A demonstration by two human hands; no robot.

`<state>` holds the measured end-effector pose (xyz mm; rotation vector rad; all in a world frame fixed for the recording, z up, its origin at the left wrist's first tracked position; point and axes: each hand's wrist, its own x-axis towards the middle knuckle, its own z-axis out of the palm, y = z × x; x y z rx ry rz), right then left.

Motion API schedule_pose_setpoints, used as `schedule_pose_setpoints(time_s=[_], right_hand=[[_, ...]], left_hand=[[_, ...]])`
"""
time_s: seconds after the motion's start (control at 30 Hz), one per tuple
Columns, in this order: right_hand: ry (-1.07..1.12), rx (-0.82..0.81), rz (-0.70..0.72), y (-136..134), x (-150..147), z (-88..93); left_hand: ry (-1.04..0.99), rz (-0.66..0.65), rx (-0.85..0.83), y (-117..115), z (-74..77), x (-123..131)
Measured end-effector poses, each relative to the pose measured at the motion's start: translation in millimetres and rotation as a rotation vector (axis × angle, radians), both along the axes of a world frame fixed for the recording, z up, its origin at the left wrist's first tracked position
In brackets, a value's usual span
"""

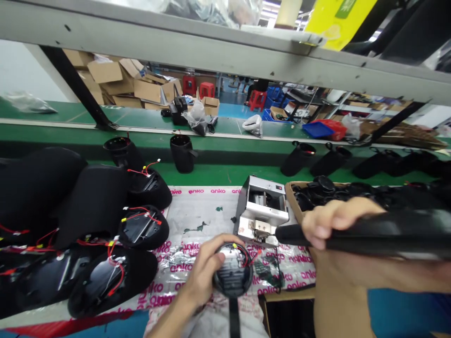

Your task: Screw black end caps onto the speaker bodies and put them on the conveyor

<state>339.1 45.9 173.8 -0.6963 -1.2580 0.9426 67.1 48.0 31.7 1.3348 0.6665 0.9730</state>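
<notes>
My left hand (206, 267) is closed round the edge of a round black speaker-like part (234, 284). Red and yellow-tipped wires lie on its ribbed face, and a black strap hangs from its lower side. My right hand (338, 223) is wrapped round a long black electric screwdriver (391, 230), blurred by motion. Its narrow end reaches the front of a silver screw feeder (266, 206); whether the tip touches it, I cannot tell. The feeder stands on a plastic-covered mat (197, 216) printed with pink lettering.
Several black fabric-covered housings (141, 227) with red wires crowd the left. Black cylinders (182, 152) line the back of the green bench. A cardboard box (292, 202) of black round parts sits right of the feeder. A grey shelf beam (211, 47) crosses overhead.
</notes>
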Motion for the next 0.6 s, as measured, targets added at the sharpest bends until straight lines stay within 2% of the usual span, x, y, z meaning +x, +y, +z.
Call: schedule_pose_setpoints(time_s=[0.07, 0.13, 0.2, 0.3, 0.43, 0.5, 0.6], right_hand=[[-0.024, 0.172, -0.029, 13.3, -14.4, -17.9], [-0.040, 0.232, 0.009, 22.6, -27.2, -39.3], [-0.041, 0.225, 0.000, 25.3, -34.9, -58.8], [-0.046, 0.184, -0.075, 21.7, -37.1, -76.9], [0.000, 0.151, -0.104, 20.1, -34.7, -82.9], [0.068, 0.067, -0.065, 22.8, -35.1, -83.0], [0.169, -0.095, 0.075, 25.3, -32.5, -75.8]], left_hand=[[0.017, -0.188, 0.004, 26.2, 11.1, -9.9], [0.065, -0.317, 0.040, 42.4, 20.0, -18.8], [0.119, -0.320, 0.061, 43.8, 23.2, -26.0], [0.196, -0.113, 0.026, 18.4, 16.7, -33.6], [0.227, 0.227, -0.048, -32.0, 1.5, -31.7], [0.215, 0.317, -0.050, -46.5, -3.4, -25.4], [0.186, 0.368, -0.017, -49.6, -8.1, -15.6]])
